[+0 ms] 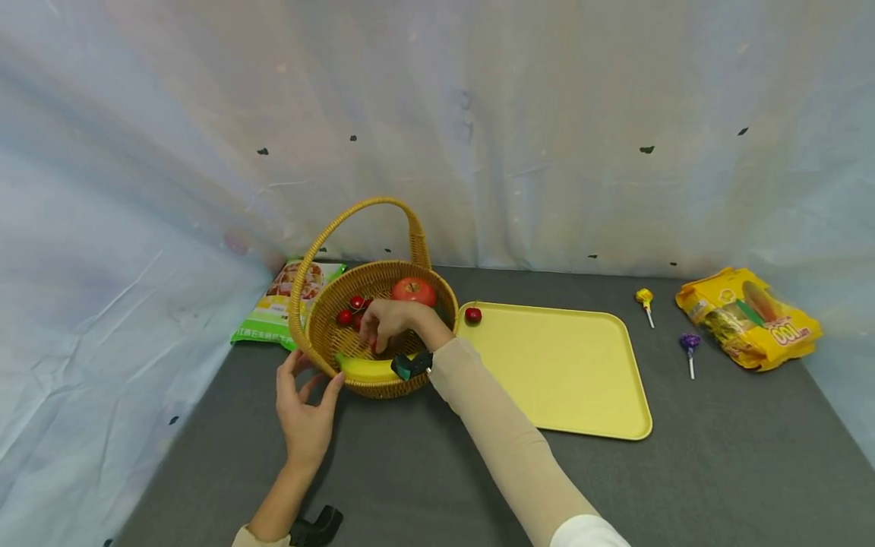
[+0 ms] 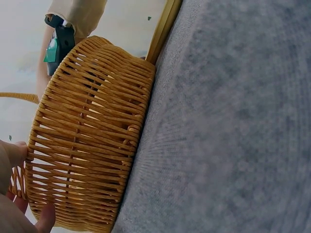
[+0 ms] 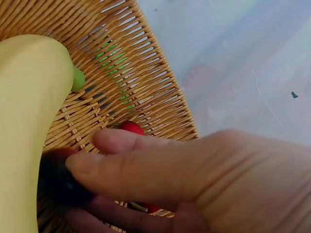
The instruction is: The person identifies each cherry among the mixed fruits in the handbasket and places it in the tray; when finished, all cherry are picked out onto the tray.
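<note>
A wicker basket (image 1: 377, 390) with a tall arched handle stands on the dark table. My left hand (image 1: 305, 414) grips its near left side by the handle's foot, thumb and fingers against the weave (image 2: 87, 141). Inside the basket, my right hand (image 1: 395, 317) pinches a dark red cherry (image 3: 63, 177), partly covered by the fingers. A banana (image 1: 368, 370) lies along the near inner wall, close beside that hand. More cherries (image 1: 344, 317) lie at the basket's left, and a red round fruit (image 1: 413, 290) sits at the back.
Right of the basket lies a yellow tray (image 1: 560, 372) with a single cherry (image 1: 473, 315) in its far left corner. Farther right are yellow (image 1: 644, 297) and purple (image 1: 690, 343) lollipops and a yellow snack bag (image 1: 752, 319). A green-and-white bag (image 1: 273, 308) lies behind the basket's left.
</note>
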Demonstrator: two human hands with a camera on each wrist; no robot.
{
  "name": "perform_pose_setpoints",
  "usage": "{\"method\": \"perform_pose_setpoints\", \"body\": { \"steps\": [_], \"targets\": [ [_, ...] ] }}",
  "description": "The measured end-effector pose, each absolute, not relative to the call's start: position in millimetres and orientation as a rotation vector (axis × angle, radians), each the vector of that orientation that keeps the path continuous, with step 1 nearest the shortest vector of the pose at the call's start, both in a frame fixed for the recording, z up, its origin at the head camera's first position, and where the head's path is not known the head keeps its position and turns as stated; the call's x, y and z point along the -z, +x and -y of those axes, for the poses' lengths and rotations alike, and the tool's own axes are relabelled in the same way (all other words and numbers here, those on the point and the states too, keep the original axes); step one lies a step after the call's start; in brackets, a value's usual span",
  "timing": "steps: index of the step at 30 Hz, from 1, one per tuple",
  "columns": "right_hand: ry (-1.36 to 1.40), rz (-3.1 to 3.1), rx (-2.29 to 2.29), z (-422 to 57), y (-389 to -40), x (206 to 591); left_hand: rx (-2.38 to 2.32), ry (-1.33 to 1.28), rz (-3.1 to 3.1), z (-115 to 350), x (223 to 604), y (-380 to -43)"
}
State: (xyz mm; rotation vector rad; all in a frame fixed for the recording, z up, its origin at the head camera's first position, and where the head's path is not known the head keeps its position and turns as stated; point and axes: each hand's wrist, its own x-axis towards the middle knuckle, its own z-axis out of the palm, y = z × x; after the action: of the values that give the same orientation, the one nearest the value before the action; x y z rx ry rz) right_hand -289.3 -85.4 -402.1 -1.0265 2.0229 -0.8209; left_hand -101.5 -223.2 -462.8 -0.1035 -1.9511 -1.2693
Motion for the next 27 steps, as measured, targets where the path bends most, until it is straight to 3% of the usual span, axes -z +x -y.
{"method": "perform_pose_setpoints", "body": {
  "steps": [10, 19, 27],
  "targets": [
    [-1.016, -1.972, 0.734, 86, -287, 402, 1.264, -0.106, 1.964, 211, 438, -92],
    [-1.093, -1.974, 0.829, 83, -288, 394, 1.291, -0.089, 1.963, 227, 468, -102],
    [-1.196, -2.139, 1.257, 17, -299, 358, 1.253, -0.120, 1.946, 228, 466, -103]
  ]
}}
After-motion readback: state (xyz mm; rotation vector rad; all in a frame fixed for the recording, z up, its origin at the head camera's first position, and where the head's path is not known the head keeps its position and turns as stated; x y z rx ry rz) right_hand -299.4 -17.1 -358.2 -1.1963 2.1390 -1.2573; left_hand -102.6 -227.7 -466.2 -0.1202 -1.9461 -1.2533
